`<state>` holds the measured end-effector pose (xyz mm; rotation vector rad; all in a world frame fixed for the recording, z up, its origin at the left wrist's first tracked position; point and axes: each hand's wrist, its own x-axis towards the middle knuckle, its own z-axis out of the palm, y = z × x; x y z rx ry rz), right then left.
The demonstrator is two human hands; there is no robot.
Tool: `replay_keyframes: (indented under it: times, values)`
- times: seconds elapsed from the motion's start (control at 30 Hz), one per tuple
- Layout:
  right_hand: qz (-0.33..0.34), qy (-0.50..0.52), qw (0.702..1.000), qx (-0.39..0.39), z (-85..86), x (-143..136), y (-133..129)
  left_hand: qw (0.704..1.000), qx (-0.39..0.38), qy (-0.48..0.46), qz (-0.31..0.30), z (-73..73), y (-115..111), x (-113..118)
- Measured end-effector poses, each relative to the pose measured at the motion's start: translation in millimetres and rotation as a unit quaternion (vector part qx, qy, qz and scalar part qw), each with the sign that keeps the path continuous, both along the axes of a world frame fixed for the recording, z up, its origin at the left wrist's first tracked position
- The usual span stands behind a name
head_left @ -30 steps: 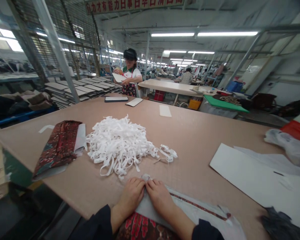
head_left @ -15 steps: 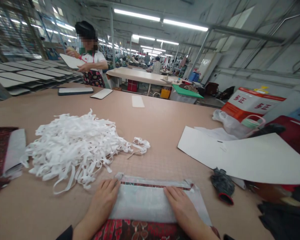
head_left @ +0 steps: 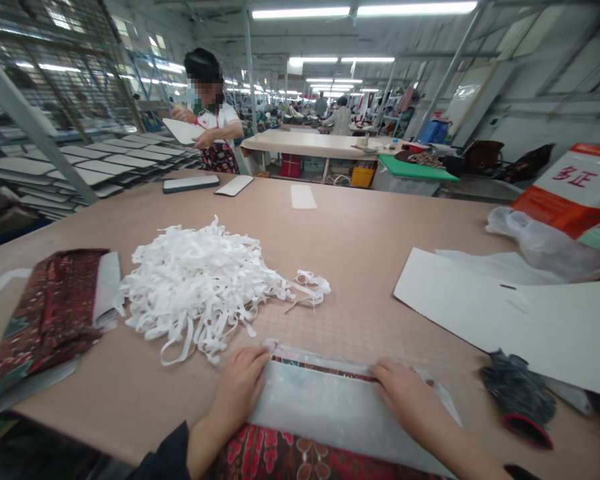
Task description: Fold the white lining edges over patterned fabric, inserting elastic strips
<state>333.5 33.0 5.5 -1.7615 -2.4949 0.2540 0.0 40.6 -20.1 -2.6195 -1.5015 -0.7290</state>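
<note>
patterned fabric (head_left: pixel 300 457) with a pale backing strip (head_left: pixel 325 407) lies at the table's near edge, the left hand (head_left: pixel 243 380) flattened on the strip's left end, fingers loosely bent, the right hand (head_left: pixel 405 393) likewise on its right. beyond sit white ribbons (head_left: pixel 195 280); a dark glove (head_left: pixel 517 393) rests rightward by a white board (head_left: pixel 510 320).

A brown table (head_left: pixel 350 247) bears white strips (head_left: pixel 195 283) and patterned fabric (head_left: pixel 55 313).

Strip heap (head_left: pixel 195 287) on surface (head_left: pixel 355 260). Bundle (head_left: pixel 55 307) left of heap; cards (head_left: pixel 234 185) behind it. Before heap, to right: cloth (head_left: pixel 290 453). Well right of heap: board (head_left: pixel 480 307), glove (head_left: pixel 520 393).
</note>
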Motion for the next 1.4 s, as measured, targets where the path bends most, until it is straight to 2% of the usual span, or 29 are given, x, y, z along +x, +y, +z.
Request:
replay_keyframes:
  times: [0.07,0.13,0.2,0.3,0.4,0.73,0.93,1.13,1.3,1.4]
  values:
    - [0.058,0.076,0.993,-0.063,12.8,-50,14,1.000,0.007,-0.011,0.008,-2.6,-2,0]
    - [0.100,0.117,0.984,-0.086,16.2,-97,24,1.000,0.005,-0.008,0.021,-4.1,-5,1]
    - [0.098,0.122,0.984,-0.083,12.6,-133,31,0.999,0.005,0.000,0.031,-3.8,-8,2]
    - [0.066,0.098,0.990,-0.072,3.3,-160,37,0.999,0.004,0.017,0.037,-1.7,-10,4]
    - [0.045,0.075,0.993,-0.076,-1.2,-165,40,0.998,-0.005,0.035,0.046,-0.1,-10,7]
    - [0.054,0.037,0.997,-0.045,-1.1,-168,40,0.997,-0.019,0.063,0.041,1.9,-8,6]
    - [0.057,0.047,0.994,-0.084,4.0,-167,47,0.997,-0.032,0.057,0.049,5.4,-8,8]
    - [0.091,0.153,0.979,-0.096,2.5,-166,47,0.998,0.044,0.007,0.036,-2.3,-13,3]
    - [0.057,0.324,0.926,-0.187,-5.9,-171,56,0.997,0.068,-0.012,0.041,-2.3,-16,2]
    - [0.094,0.352,0.915,-0.172,-10.8,-176,63,0.996,0.069,-0.012,0.055,-1.2,-15,3]
